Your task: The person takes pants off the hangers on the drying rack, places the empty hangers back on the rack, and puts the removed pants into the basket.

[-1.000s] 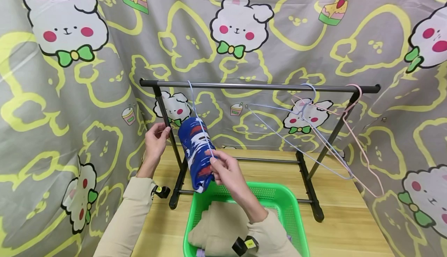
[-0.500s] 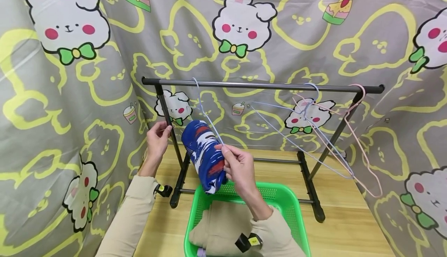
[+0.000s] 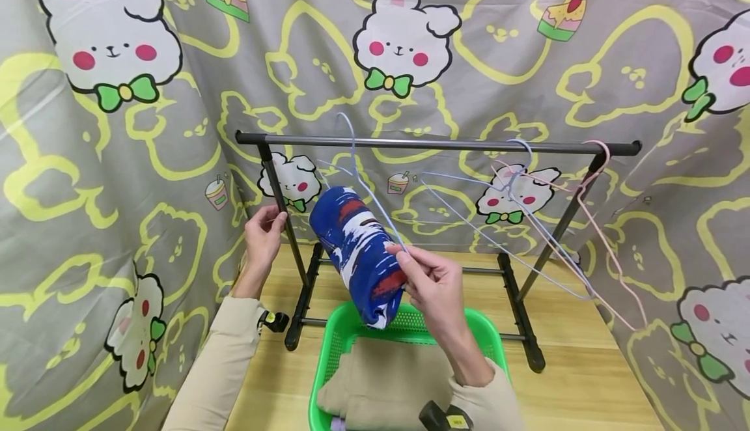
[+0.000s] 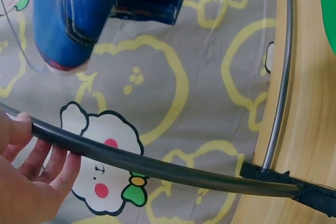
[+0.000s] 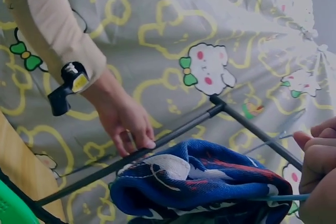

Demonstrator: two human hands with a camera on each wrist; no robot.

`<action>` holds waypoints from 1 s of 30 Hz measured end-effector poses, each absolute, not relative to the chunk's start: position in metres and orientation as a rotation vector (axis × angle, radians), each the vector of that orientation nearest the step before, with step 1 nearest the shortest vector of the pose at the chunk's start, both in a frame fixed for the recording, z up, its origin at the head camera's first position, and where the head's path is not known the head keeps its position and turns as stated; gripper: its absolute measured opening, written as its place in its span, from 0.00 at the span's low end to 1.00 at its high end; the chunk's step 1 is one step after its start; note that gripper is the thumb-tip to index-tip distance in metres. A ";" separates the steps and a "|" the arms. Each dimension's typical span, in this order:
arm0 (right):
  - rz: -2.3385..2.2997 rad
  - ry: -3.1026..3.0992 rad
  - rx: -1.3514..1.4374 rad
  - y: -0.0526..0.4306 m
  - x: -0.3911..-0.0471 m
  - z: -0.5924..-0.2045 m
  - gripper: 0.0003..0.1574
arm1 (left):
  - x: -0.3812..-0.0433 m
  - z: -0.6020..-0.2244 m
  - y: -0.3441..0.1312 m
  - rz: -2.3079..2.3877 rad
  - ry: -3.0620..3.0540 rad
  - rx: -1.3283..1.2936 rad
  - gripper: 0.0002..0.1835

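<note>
With thumb and fingers, my right hand [image 3: 436,284] pinches a blue wire clothes hanger [image 3: 375,199] near its lower corner. Draped over that hanger is a folded blue garment [image 3: 357,249] with white and red print. The hanger's hook stands higher than the rack's top bar [image 3: 422,144] and looks off it. My left hand [image 3: 262,236] grips the left post [image 3: 276,187] of the black clothes rack; the left wrist view shows thumb and fingers on either side of the post [image 4: 131,159]. Part of the right hand [image 5: 320,177] appears in the right wrist view beside the garment [image 5: 199,182].
A second blue hanger [image 3: 530,152] and a pink hanger [image 3: 607,155] hang bare at the bar's right end. In front of the rack, a green basket [image 3: 317,372] holds folded tan cloth [image 3: 398,372]. Patterned curtains [image 3: 498,105] surround the wooden tabletop [image 3: 586,372].
My right hand has moved right with the hanger and garment. The hook has risen from the bar, on which it hung before. My left hand stays on the post.
</note>
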State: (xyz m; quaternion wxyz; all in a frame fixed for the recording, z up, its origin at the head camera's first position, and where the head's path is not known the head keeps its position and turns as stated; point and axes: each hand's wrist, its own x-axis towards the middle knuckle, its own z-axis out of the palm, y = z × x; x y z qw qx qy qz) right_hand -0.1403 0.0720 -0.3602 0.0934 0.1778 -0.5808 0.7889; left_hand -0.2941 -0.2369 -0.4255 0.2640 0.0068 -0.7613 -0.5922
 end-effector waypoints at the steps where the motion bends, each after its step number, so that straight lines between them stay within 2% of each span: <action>1: 2.327 -1.740 0.522 0.075 -0.137 -0.360 0.17 | -0.294 -0.425 -0.237 -1.597 -2.058 0.019 0.12; 6: 2.292 -1.813 0.496 0.092 -0.125 -0.364 0.16 | -0.289 -0.423 -0.236 -1.579 -2.117 0.017 0.13; 15: 2.264 -1.928 0.562 0.119 -0.106 -0.379 0.14 | -0.254 -0.429 -0.225 -1.494 -2.262 -0.060 0.26; 20: 2.286 -1.946 0.554 0.132 -0.100 -0.388 0.14 | -0.230 -0.438 -0.206 -1.350 -2.246 -0.102 0.24; 26: 2.288 -1.961 0.609 0.146 -0.093 -0.396 0.14 | -0.204 -0.446 -0.184 -1.152 -2.160 -0.374 0.19; 30: 2.257 -2.008 0.632 0.156 -0.087 -0.400 0.13 | -0.190 -0.446 -0.172 -1.044 -2.233 -0.653 0.28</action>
